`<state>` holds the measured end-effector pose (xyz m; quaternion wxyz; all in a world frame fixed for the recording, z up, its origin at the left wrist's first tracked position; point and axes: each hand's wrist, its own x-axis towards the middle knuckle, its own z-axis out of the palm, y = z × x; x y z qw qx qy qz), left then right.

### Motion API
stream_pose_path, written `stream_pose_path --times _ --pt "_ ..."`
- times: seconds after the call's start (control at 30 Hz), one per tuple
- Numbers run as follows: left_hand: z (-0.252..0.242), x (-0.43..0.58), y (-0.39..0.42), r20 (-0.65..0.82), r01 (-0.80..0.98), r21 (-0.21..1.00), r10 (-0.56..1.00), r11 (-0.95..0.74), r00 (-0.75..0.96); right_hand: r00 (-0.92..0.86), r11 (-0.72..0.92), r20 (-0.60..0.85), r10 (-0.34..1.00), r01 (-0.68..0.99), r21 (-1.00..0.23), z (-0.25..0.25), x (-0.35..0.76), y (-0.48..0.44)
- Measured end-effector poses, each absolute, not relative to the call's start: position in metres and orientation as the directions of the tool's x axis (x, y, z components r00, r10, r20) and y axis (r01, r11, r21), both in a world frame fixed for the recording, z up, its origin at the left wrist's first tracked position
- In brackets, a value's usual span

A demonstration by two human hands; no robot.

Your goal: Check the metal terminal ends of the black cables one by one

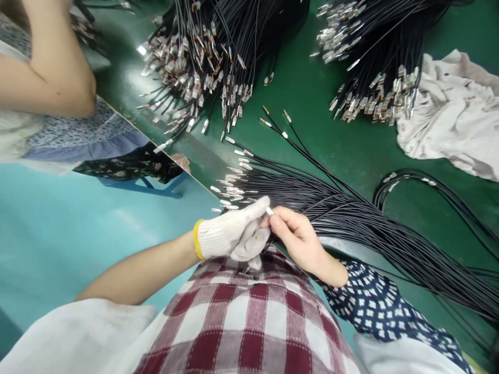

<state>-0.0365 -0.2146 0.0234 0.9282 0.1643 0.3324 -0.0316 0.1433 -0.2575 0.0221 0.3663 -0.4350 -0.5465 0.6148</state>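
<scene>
The cable bundle (390, 236) is being cropped at right; the pale tip (268, 211) is being partly hidden by the right hand (302, 241).

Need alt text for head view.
A bare right hand pinches a small pale piece against a white-gloved left hand, beside a bundle of black cables on a green table. More cable piles and a crumpled cloth lie beyond.

White knit glove (220, 236) with yellow cuff (198, 240) on left hand (244, 234), navy white-patterned right sleeve (382, 300), maroon-and-white checked garment (251, 327)
</scene>
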Motion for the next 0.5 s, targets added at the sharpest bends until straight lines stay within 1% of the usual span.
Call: stream_pose_path --times 0.13,0.23,0.27,0.3,0.33,0.37,0.4,0.43,0.47,0.5 --pt "0.024 -0.037 -0.214 -0.578 0.152 0.313 0.061 0.938 0.814 -0.341 -0.107 -0.145 0.929 0.126 -0.986 0.022 0.143 -0.259" --pt "0.02 -0.039 -0.215 -0.536 0.137 0.342 0.073 0.93 0.841 -0.345 -0.067 -0.115 0.932 0.148 -0.987 0.027 0.143 -0.259" --pt "0.019 -0.04 -0.216 -0.54 0.145 0.361 0.08 0.921 0.838 -0.362 -0.022 -0.087 0.928 0.18 -0.983 0.03 0.144 -0.258" --pt "0.017 -0.043 -0.216 -0.547 0.147 0.373 0.089 0.916 0.832 -0.389 0.052 -0.052 0.92 0.252 -0.966 0.033 0.147 -0.254" --pt "0.016 -0.047 -0.216 -0.573 0.16 0.394 0.105 0.905 0.813 -0.41 0.147 -0.01 0.912 0.349 -0.925 0.036 0.152 -0.249" --pt "0.016 -0.052 -0.215 -0.597 0.165 0.421 0.137 0.892 0.79 -0.43 0.243 0.025 0.902 0.46 -0.854 0.038 0.157 -0.24" --pt "0.016 -0.058 -0.214 -0.624 0.171 0.455 0.175 0.874 0.762 -0.427 0.316 0.051 0.903 0.577 -0.753 0.039 0.164 -0.228" --pt "0.017 -0.066 -0.213 -0.64 0.179 0.515 0.237 0.838 0.731 -0.382 0.335 0.084 0.921 0.66 -0.672 0.038 0.171 -0.214" --pt "0.019 -0.073 -0.212 -0.631 0.181 0.584 0.303 0.791 0.714 -0.328 0.303 0.081 0.941 0.712 -0.633 0.036 0.179 -0.197" --pt "0.022 -0.081 -0.211 -0.626 0.185 0.631 0.353 0.753 0.696 -0.255 0.254 0.075 0.964 0.803 -0.539 0.032 0.186 -0.18"
